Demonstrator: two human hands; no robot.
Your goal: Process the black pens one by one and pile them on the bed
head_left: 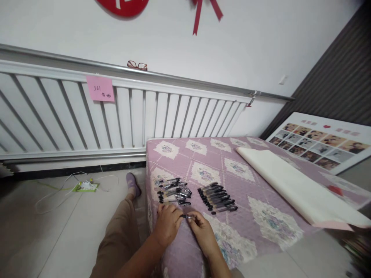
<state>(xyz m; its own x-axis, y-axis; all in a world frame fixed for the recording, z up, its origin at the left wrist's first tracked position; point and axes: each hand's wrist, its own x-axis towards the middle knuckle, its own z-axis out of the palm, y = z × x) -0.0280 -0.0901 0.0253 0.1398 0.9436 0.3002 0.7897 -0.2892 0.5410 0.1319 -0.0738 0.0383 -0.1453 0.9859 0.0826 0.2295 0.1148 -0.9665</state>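
Note:
Both of my hands meet at the near edge of a purple patterned bedspread. My left hand is closed round a small dark pen, with its end sticking out toward the right. My right hand pinches the other end of that pen. Just beyond my left hand lies a loose pile of black and clear pens. To the right of it, a row of black-capped pens lies side by side on the bedspread.
A rolled cream sheet lies on the right, before a photo board. A white radiator runs behind, with a pink note and glasses. A green power strip sits on the floor.

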